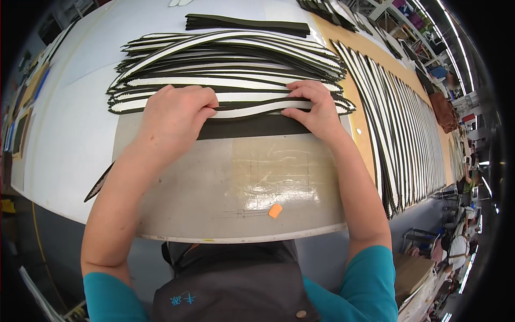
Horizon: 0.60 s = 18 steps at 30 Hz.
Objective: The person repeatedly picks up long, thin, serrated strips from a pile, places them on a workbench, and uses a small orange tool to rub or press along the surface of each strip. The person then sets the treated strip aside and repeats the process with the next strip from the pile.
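My left hand (174, 112) and my right hand (316, 110) are both closed in a pinch on one long black strip with a white band (252, 109). The left grips near its left part, the right near its right part, and the strip bows slightly upward toward the right. Just beyond lies a thick pile of similar black-and-white strips (236, 80) with jagged ends. A plain black strip (252, 127) lies flat on the near side of the held one, partly covered by my hands. The tip of a dark piece (99, 185) sticks out past my left forearm.
A small orange block (275, 210) sits near the front edge of the grey board (182, 198). Dark folded strips (247, 24) lie behind the pile. To the right, a long row of overlapping strips (407, 129) covers a brown board (351, 129). People and racks stand farther right.
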Each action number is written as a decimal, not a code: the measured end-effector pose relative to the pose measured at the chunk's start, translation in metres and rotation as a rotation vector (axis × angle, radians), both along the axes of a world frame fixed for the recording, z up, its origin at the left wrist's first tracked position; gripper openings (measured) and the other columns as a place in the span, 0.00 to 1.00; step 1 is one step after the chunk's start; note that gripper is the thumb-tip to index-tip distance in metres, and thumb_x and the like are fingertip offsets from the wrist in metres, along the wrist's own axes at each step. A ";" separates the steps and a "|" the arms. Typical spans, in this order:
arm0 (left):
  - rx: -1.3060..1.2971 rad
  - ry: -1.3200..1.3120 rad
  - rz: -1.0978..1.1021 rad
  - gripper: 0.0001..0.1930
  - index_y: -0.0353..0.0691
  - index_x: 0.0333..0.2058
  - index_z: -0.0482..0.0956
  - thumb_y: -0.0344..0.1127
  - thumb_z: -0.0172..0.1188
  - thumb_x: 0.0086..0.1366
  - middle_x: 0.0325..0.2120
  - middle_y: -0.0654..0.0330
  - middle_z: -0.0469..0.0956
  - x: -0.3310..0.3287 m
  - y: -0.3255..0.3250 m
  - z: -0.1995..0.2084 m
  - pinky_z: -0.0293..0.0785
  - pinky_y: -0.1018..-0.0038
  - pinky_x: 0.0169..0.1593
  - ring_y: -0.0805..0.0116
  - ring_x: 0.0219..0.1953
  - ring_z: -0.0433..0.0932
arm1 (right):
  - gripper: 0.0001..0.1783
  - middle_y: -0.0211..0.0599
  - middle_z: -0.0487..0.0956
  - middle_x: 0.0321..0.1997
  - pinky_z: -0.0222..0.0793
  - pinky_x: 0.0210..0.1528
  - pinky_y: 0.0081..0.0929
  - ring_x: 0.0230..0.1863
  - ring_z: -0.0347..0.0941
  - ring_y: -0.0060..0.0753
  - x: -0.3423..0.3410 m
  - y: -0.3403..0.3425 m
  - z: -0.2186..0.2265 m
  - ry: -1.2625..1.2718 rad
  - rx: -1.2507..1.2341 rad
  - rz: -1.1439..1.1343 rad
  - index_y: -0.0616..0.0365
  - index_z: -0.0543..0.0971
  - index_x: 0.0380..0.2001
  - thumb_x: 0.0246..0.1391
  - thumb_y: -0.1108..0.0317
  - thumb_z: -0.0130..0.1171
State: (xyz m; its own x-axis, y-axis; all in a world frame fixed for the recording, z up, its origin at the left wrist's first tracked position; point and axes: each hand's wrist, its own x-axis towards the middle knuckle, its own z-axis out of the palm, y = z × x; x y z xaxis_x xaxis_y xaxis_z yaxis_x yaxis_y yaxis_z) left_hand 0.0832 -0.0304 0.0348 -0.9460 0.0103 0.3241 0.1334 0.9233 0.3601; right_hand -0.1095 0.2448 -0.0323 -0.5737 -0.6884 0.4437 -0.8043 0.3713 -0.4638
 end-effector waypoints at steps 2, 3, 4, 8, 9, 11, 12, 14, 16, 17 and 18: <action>-0.015 0.021 0.000 0.02 0.40 0.35 0.82 0.31 0.65 0.66 0.30 0.58 0.83 -0.001 -0.005 -0.001 0.73 0.63 0.40 0.54 0.30 0.77 | 0.19 0.31 0.83 0.51 0.62 0.68 0.44 0.57 0.75 0.41 0.001 0.005 0.003 0.050 0.030 -0.016 0.52 0.86 0.38 0.42 0.63 0.82; -0.024 0.026 0.004 0.02 0.40 0.36 0.82 0.31 0.66 0.66 0.30 0.58 0.83 -0.001 -0.007 -0.002 0.73 0.63 0.39 0.54 0.30 0.77 | 0.18 0.31 0.82 0.50 0.63 0.66 0.43 0.56 0.75 0.41 0.004 0.004 0.007 0.070 0.044 -0.020 0.52 0.86 0.37 0.41 0.64 0.83; -0.019 0.003 0.028 0.03 0.39 0.36 0.82 0.30 0.66 0.66 0.30 0.57 0.83 0.000 -0.008 0.001 0.73 0.63 0.38 0.54 0.30 0.78 | 0.18 0.30 0.82 0.50 0.63 0.66 0.43 0.56 0.74 0.41 0.007 0.003 0.011 0.124 0.062 -0.034 0.52 0.86 0.36 0.42 0.63 0.82; 0.004 0.004 0.053 0.03 0.38 0.37 0.82 0.30 0.66 0.66 0.29 0.56 0.83 0.002 -0.006 0.012 0.73 0.63 0.36 0.54 0.30 0.79 | 0.17 0.33 0.81 0.52 0.63 0.65 0.42 0.57 0.74 0.44 0.001 0.020 0.014 0.289 0.173 -0.126 0.54 0.85 0.34 0.43 0.61 0.81; 0.002 0.023 0.056 0.04 0.38 0.37 0.82 0.29 0.66 0.66 0.29 0.56 0.82 0.003 -0.007 0.014 0.74 0.64 0.36 0.54 0.30 0.79 | 0.17 0.34 0.81 0.54 0.62 0.66 0.42 0.58 0.73 0.45 -0.004 0.026 0.011 0.313 0.201 -0.144 0.54 0.85 0.34 0.44 0.61 0.81; 0.009 0.031 0.036 0.04 0.38 0.38 0.82 0.29 0.66 0.66 0.29 0.56 0.82 0.003 -0.008 0.017 0.74 0.65 0.36 0.55 0.30 0.79 | 0.16 0.33 0.81 0.56 0.62 0.66 0.44 0.59 0.73 0.44 -0.012 0.042 0.008 0.318 0.194 -0.179 0.54 0.87 0.35 0.46 0.59 0.80; 0.011 0.026 0.032 0.04 0.38 0.38 0.82 0.29 0.66 0.66 0.29 0.56 0.82 0.006 -0.009 0.018 0.74 0.65 0.37 0.56 0.30 0.79 | 0.16 0.33 0.82 0.56 0.62 0.66 0.44 0.59 0.73 0.43 -0.010 0.043 0.010 0.314 0.186 -0.195 0.54 0.87 0.35 0.46 0.59 0.80; 0.054 0.008 0.070 0.04 0.37 0.38 0.82 0.28 0.66 0.66 0.30 0.56 0.82 0.014 -0.011 0.021 0.74 0.67 0.37 0.57 0.30 0.78 | 0.14 0.33 0.83 0.54 0.63 0.66 0.44 0.59 0.74 0.43 -0.007 0.041 0.013 0.278 0.152 -0.211 0.54 0.88 0.35 0.46 0.61 0.80; 0.101 -0.022 0.109 0.04 0.34 0.37 0.80 0.27 0.66 0.66 0.30 0.59 0.81 0.022 -0.007 0.034 0.73 0.71 0.38 0.64 0.31 0.77 | 0.14 0.33 0.84 0.51 0.66 0.64 0.44 0.58 0.75 0.44 -0.010 0.048 0.019 0.248 0.049 -0.216 0.54 0.88 0.35 0.46 0.63 0.79; 0.131 -0.009 0.105 0.04 0.34 0.37 0.80 0.27 0.65 0.66 0.30 0.59 0.81 0.025 -0.008 0.036 0.73 0.71 0.39 0.66 0.31 0.77 | 0.13 0.33 0.84 0.50 0.67 0.63 0.44 0.57 0.76 0.44 -0.011 0.053 0.022 0.235 -0.002 -0.219 0.54 0.88 0.35 0.46 0.64 0.79; 0.161 0.008 0.106 0.04 0.33 0.37 0.80 0.26 0.65 0.67 0.30 0.60 0.81 0.029 -0.013 0.038 0.73 0.72 0.39 0.67 0.32 0.76 | 0.13 0.35 0.86 0.47 0.73 0.55 0.36 0.50 0.80 0.38 -0.013 0.060 0.030 0.251 -0.060 -0.217 0.57 0.88 0.35 0.46 0.65 0.80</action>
State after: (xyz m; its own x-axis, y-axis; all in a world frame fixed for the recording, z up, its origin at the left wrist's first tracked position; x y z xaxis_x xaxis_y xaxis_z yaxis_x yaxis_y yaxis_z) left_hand 0.1125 -0.0433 0.0724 -0.9364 -0.1415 0.3212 0.0423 0.8631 0.5033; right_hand -0.1223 0.3052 -0.0024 -0.5715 -0.5306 0.6260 -0.8017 0.5239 -0.2878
